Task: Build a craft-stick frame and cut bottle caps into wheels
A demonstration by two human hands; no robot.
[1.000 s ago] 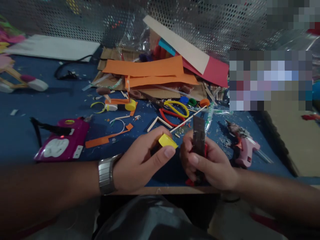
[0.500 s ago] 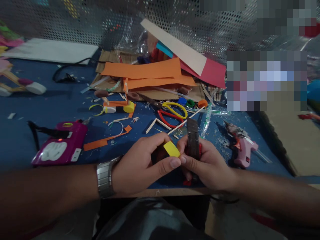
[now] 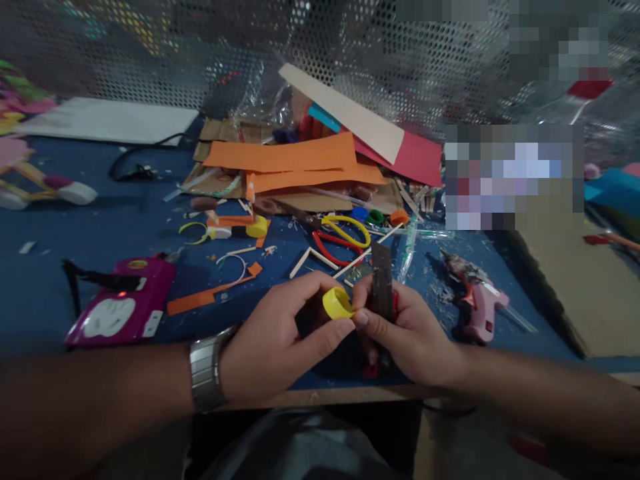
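My left hand (image 3: 283, 340), with a metal-banded watch (image 3: 206, 373) on its wrist, pinches a yellow bottle cap (image 3: 337, 304) between thumb and fingers. The cap is tilted, its hollow side showing. My right hand (image 3: 415, 333) is wrapped round a black and red utility knife (image 3: 383, 280), held upright. Its thumb and index fingertips meet the cap's right edge. The lower end of the knife is partly hidden by the fingers. Both hands are close together above the near edge of the blue table (image 3: 320, 383).
Beyond my hands lie scissors (image 3: 345, 237), wooden sticks (image 3: 370, 252), caps (image 3: 399, 218) and orange sheets (image 3: 290, 157). A purple power strip (image 3: 120, 300) stands at left. At right are a pink glue gun (image 3: 483, 310) and a cardboard sheet (image 3: 560, 287).
The yellow cap has turned in my fingers, so its hollow inside shows now instead of a flat-looking side. The knife stays in my right hand. The camera view has tilted slightly upward.
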